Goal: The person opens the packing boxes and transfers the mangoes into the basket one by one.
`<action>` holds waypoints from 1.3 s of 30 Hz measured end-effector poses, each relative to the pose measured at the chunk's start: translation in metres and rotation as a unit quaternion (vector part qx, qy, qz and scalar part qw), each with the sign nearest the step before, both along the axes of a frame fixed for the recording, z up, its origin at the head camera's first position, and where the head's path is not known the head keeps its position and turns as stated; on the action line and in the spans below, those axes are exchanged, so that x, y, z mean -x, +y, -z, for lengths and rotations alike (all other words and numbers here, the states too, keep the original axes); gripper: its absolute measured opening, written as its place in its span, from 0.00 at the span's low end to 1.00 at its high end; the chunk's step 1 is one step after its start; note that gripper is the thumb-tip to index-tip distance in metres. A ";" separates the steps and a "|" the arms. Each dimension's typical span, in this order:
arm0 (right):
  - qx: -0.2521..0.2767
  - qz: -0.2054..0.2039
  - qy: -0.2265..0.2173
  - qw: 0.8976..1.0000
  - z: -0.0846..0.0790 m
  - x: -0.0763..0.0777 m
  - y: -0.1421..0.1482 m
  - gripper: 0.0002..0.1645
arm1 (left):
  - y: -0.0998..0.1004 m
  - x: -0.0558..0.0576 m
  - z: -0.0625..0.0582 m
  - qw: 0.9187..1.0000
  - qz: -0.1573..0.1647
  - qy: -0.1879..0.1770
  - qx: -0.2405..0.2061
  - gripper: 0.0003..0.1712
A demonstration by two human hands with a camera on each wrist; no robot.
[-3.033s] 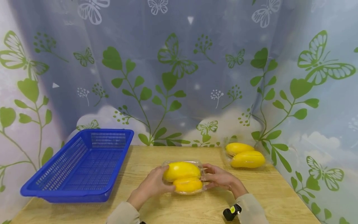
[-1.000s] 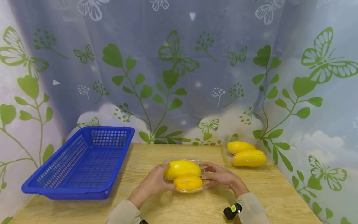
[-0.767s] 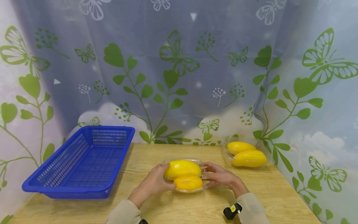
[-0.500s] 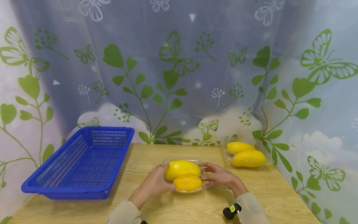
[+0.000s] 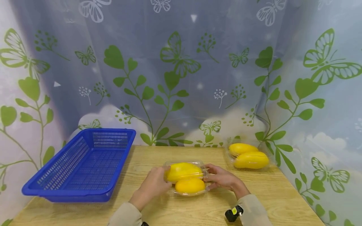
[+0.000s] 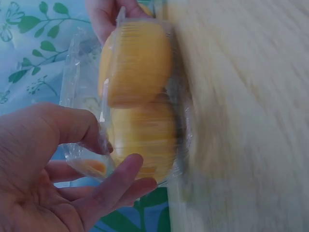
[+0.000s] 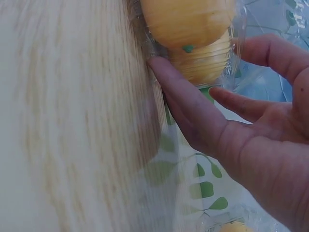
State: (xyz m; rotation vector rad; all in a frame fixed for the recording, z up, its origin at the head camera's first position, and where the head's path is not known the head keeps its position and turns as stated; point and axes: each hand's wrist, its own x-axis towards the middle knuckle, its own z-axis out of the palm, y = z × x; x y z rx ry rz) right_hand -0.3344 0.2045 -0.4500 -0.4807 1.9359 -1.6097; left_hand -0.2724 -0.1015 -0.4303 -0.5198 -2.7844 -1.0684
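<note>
Near the middle of the table in the head view is a clear plastic clamshell box (image 5: pixel 190 194) with two yellow oval fruits that look like mangoes, one at the back (image 5: pixel 183 171) and one in front (image 5: pixel 190 185). My left hand (image 5: pixel 154 185) pinches the box's left end. In the left wrist view its bent finger (image 6: pixel 79 123) is at the plastic rim, with other fingertips close to the near fruit (image 6: pixel 145 133). My right hand (image 5: pixel 224 179) holds the box's right end. In the right wrist view, one fingertip lies low against the box, just over the wood, with another at its upper edge.
An oblong blue mesh basket (image 5: pixel 108 196) stands on the left side of the table (image 5: pixel 175 213), with nothing in it. At the back right sits a second clear box with two similar yellow fruits (image 5: pixel 251 160). A printed curtain (image 5: pixel 181 94) hangs behind the table.
My left thumb has drawn back from the front fruit to the box's left edge, and the fingers have come closer together. The glare on the plastic has shifted. My right hand stays in place.
</note>
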 end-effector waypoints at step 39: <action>-0.004 0.005 0.000 1.000 0.002 0.001 0.001 0.41 | -0.014 0.006 -0.006 0.998 -0.045 -0.005 -0.051 0.55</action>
